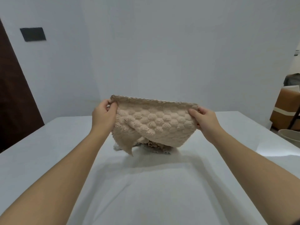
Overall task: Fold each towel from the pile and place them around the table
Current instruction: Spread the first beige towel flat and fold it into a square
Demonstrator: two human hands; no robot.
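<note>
towel (152, 122) being held up mid-frame by top corners | pinched by left hand (103, 115), right hand (204, 120) | soft, light, being gripped at edge

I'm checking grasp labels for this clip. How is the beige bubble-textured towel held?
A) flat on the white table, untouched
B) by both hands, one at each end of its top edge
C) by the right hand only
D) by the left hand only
B: the left hand and the right hand each pinch one end of the top edge of the beige bubble-textured towel.
</note>
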